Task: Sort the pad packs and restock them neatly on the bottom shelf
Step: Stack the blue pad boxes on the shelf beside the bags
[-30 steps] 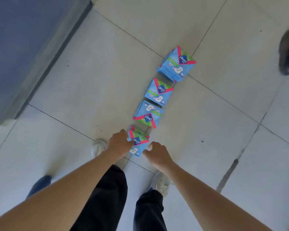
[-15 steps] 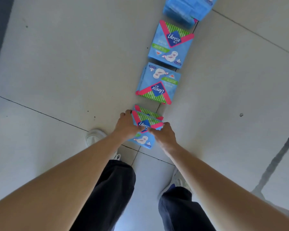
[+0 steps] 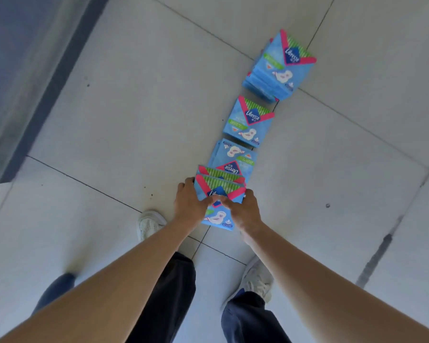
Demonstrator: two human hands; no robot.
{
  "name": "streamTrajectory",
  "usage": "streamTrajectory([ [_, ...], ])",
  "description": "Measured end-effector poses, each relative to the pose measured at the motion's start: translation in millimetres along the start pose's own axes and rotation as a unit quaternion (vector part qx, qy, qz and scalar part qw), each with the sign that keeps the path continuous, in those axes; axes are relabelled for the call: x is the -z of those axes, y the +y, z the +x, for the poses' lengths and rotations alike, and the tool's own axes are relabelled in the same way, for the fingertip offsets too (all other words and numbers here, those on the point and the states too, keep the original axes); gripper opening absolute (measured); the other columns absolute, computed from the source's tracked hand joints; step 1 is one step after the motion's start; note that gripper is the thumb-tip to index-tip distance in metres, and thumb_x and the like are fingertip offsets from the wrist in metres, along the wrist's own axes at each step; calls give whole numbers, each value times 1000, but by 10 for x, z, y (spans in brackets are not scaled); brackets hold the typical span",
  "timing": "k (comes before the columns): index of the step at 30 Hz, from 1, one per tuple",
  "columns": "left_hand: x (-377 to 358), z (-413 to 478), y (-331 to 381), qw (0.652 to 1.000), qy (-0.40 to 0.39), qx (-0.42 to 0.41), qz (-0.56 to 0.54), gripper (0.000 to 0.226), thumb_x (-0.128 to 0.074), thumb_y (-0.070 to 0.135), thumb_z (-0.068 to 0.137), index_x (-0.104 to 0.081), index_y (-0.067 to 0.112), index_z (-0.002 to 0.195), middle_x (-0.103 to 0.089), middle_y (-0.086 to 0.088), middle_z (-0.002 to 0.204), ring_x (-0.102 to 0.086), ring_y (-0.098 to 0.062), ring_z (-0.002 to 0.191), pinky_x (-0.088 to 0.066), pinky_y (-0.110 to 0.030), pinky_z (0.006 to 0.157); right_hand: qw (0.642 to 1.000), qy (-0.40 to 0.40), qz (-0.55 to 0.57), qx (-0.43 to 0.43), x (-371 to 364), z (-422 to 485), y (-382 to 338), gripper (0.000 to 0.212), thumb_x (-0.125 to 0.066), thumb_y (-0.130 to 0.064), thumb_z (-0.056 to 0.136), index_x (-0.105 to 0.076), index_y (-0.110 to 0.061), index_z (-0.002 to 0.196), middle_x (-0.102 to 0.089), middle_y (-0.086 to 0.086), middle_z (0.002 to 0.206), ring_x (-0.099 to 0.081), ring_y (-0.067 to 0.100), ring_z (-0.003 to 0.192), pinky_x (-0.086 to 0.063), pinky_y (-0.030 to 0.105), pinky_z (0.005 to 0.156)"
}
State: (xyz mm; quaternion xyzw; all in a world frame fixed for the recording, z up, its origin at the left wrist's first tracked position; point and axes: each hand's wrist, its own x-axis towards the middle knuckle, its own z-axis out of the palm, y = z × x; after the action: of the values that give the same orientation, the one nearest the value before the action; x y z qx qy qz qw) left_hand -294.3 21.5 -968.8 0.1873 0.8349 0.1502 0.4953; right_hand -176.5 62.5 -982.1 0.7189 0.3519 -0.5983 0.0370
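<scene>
Grip: left hand [image 3: 188,206] and right hand [image 3: 245,211] curl round the near packs [image 3: 218,186], probably to square them.
Row: more packs [image 3: 248,122] at 1 o'clock.

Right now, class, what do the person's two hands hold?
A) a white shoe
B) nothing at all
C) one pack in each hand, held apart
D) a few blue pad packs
D: the left hand and right hand grip the nearest pad packs together from either side.
</scene>
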Motion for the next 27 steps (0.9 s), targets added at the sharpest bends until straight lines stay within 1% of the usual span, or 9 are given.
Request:
streamTrajectory([
  [4, 652, -290, 607, 994, 63, -37, -82, 55, -80, 28, 74, -53, 5, 116, -58, -14, 110, -58, -28, 101, -48, -35, 81, 996, -2, 5, 89, 159, -563, -933, 47, -75, -34, 54, -56, -29, 96, -70, 4, 106, -67, 29, 100, -51, 51, 93],
  [5, 847, -358, 767, 991, 78, -44, -103, 55, -80, 27, 74, -53, 5, 117, -58, -12, 110, -58, -27, 100, -48, -35, 81, 994, -1, 5, 113, 172, -711, -1190, 45, -77, -30, 57, -58, -27, 98, -70, 5, 105, -67, 29, 99, -51, 51, 93],
  [8, 1440, -561, 1207, 981, 115, -62, -146, 56, -78, 28, 77, -51, 7, 121, -55, -9, 113, -56, -24, 100, -47, -33, 81, 984, -3, 5, 179, 169, -1155, -1910, 42, -79, -11, 74, -57, -8, 110, -70, 11, 105, -67, 30, 99, -53, 45, 91],
  [13, 2304, -846, 1657, 958, 175, -103, -201, 57, -79, 30, 75, -53, 9, 120, -58, -9, 112, -58, -25, 100, -48, -34, 79, 962, -8, 5, 274, 49, -1833, -2798, 45, -79, -9, 75, -55, -8, 113, -68, 3, 99, -67, 19, 90, -54, 35, 81],
  [17, 2881, -1093, 1840, 942, 211, -123, -229, 57, -79, 31, 74, -53, 12, 121, -57, -5, 113, -57, -21, 99, -48, -34, 80, 943, -14, 0, 332, -125, -2253, -3233, 37, -79, -8, 74, -55, -20, 100, -67, -4, 90, -67, 13, 84, -54, 28, 76],
  [19, 3160, -1203, 1899, 932, 230, -128, -250, 55, -79, 30, 75, -54, 12, 119, -57, -4, 113, -57, -21, 100, -47, -32, 78, 931, -25, -13, 364, -217, -2444, -3453, 36, -79, -7, 74, -56, -20, 99, -66, -8, 86, -64, -4, 73, -51, 14, 67],
  [21, 3423, -1297, 1973, 922, 250, -135, -264, 49, -78, 31, 76, -54, 12, 115, -57, -4, 111, -58, -20, 99, -45, -27, 72, 918, -40, -26, 395, -302, -2608, -3691, 39, -80, -6, 73, -56, -16, 102, -66, -8, 87, -60, -14, 65, -46, 6, 59],
  [24, 3799, -1415, 2122, 912, 285, -126, -268, 47, -76, 34, 79, -51, 14, 114, -56, -1, 112, -57, -16, 98, -42, -19, 63, 899, -59, -40, 432, -436, -2864, -4054, 48, -82, -17, 64, -55, -18, 104, -67, -7, 90, -61, -13, 67, -46, 5, 58],
  [27, 4099, -1491, 2279, 899, 319, -126, -272, 51, -75, 36, 78, -50, 13, 117, -55, -1, 113, -57, -17, 101, -48, -24, 69, 886, -88, -49, 452, -543, -3044, -4406, 48, -84, -12, 66, -54, -17, 104, -67, -4, 91, -63, -7, 69, -45, 4, 57],
])
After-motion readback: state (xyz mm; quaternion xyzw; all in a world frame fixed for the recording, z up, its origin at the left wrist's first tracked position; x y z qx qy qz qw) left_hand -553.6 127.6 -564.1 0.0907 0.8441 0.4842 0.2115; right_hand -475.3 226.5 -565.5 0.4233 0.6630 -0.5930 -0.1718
